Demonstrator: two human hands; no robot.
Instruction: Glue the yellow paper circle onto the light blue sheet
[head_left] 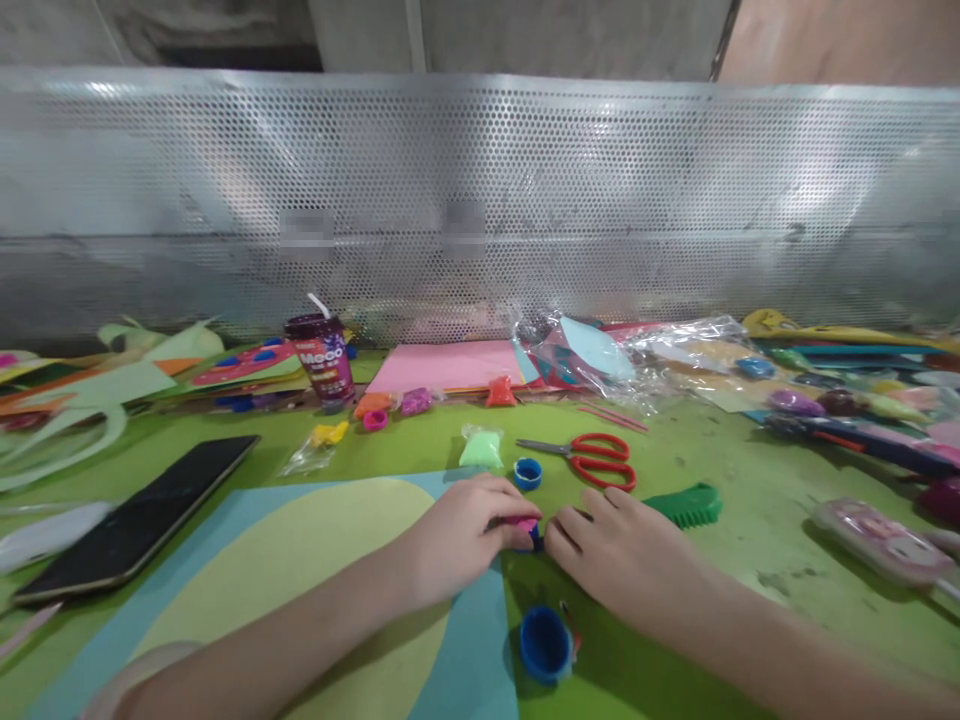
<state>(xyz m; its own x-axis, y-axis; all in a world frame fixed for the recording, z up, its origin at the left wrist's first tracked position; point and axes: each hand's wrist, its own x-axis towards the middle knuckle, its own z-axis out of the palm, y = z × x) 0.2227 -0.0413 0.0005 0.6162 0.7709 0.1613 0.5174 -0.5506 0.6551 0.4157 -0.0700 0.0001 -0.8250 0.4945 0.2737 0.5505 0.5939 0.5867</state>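
My left hand point(474, 522) pinches a small pink-and-blue piece point(523, 528) between thumb and fingers, over the right edge of the blue paper point(480, 640) with its large yellow-green round shape point(322, 580). Close against it, my right hand point(619, 545) has its fingers curled in; a dark bit shows at their tips, too small to name. In front of the hands stands a blue cup-like cap point(545, 643). Beyond them lie a smaller blue ring-shaped cap point(527, 473), a bag of pale green clay point(481, 448) and red-handled scissors point(592, 458). A green comb-like tool point(686, 505) is partly behind my right hand.
A black phone point(142, 515) lies at left. Toward the back are a purple drink cup point(322, 362) with a straw, pink paper point(450, 366), small colored clay packs and crinkled clear plastic point(585, 365). A perforated metal panel point(480, 200) bounds the green table point(757, 560).
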